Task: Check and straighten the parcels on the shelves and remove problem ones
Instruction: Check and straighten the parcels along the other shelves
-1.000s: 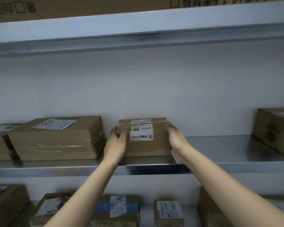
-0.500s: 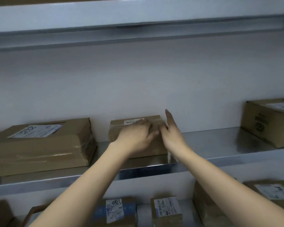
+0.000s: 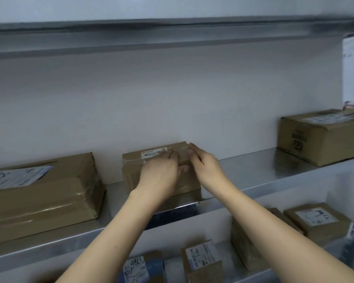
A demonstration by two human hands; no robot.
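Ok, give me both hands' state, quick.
Left hand: open, pressing on the small parcel.
Right hand: open, touching that parcel's top right corner.

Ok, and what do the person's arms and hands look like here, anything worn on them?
Nothing worn that shows. The left arm and right arm are bare all the way to the frame edge: no sleeves, watch or bracelet. The left hand and right hand are bare too, with no gloves and no ring on the fingers in view.
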